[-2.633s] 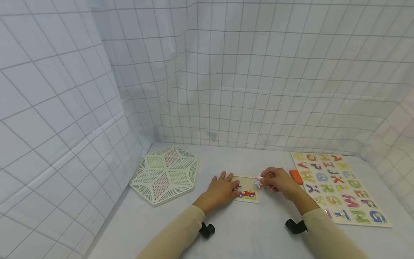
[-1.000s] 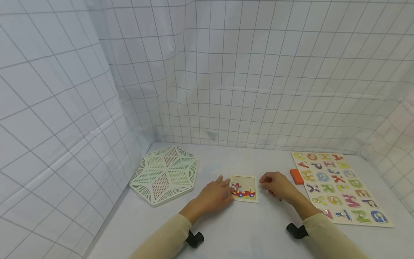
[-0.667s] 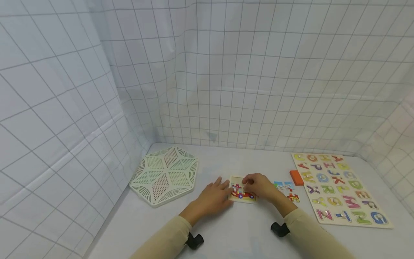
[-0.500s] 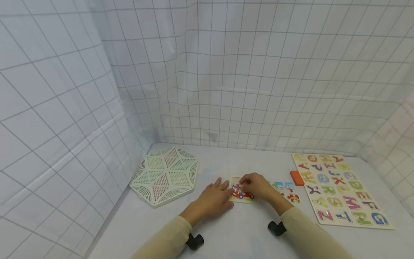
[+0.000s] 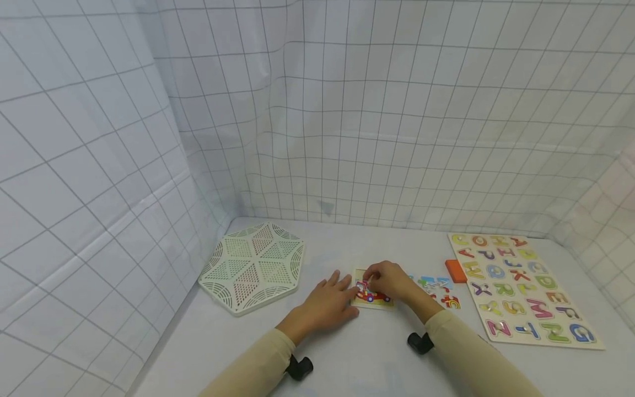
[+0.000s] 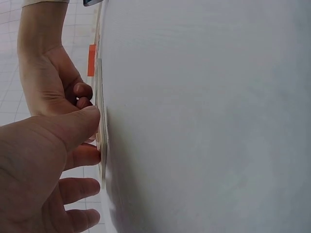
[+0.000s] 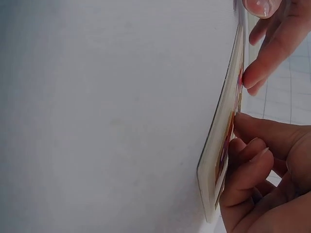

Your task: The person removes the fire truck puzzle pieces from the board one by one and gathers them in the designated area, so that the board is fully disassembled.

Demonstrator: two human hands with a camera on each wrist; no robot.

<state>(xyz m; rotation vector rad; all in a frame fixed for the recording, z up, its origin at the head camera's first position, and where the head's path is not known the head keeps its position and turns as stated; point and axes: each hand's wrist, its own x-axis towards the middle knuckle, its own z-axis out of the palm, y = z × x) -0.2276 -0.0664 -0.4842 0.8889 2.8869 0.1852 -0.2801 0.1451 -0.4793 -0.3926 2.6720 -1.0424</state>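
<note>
A small wooden jigsaw tray (image 5: 358,304) lies on the table, with a red vehicle picture partly filled in along its lower part. My left hand (image 5: 327,305) lies at the tray's left side with fingers spread, the fingertips on its edge and the picture. Above the tray's middle, my right hand (image 5: 389,280) has its fingers curled and pinches a puzzle piece against the picture; the piece is mostly hidden by the fingers. In the right wrist view, the thumb (image 7: 267,133) meets the tray's face. Loose puzzle pieces (image 5: 450,301) in red, blue and green lie right of the right hand.
An orange block (image 5: 455,271) sits behind the loose pieces. Right of it lies an alphabet peg board (image 5: 526,286) with coloured letters. A white hexagonal perforated board (image 5: 255,267) is at the left. Gridded white cloth (image 5: 367,138) hangs behind the table and along its sides.
My right hand has moved left from the loose pieces onto the tray, then shifted slightly further left. My left hand drew back a little to the tray's edge, then stayed there.
</note>
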